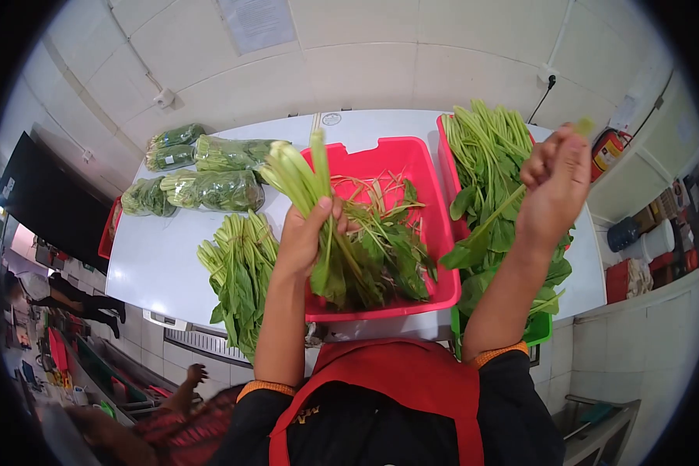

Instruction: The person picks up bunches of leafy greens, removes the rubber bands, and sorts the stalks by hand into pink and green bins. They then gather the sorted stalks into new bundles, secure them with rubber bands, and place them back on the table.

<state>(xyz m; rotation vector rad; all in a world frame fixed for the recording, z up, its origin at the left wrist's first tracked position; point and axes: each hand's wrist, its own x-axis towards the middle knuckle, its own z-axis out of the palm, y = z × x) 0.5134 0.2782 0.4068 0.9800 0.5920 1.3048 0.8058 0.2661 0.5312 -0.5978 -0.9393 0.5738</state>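
Note:
My left hand (307,241) is closed around a bunch of leafy greens (291,171), pale stalk ends up and leaves hanging down over the red crate (435,186). Raised at the right, my right hand (555,175) is closed on a single leafy green stalk (493,221); its leaf points down toward the left and a blurred pale green end shows above the fingers. Loose stems and leaves (377,190) lie inside the crate. Beneath my right arm, a second red crate (446,155) is heaped with long-stalked greens (489,140).
Several wrapped bundles of greens (213,190) lie on the white table (155,256) at the left. A tied bunch (245,272) rests near the front edge. A green crate (537,330) stands at the right front. Another person's hand (197,374) shows at lower left.

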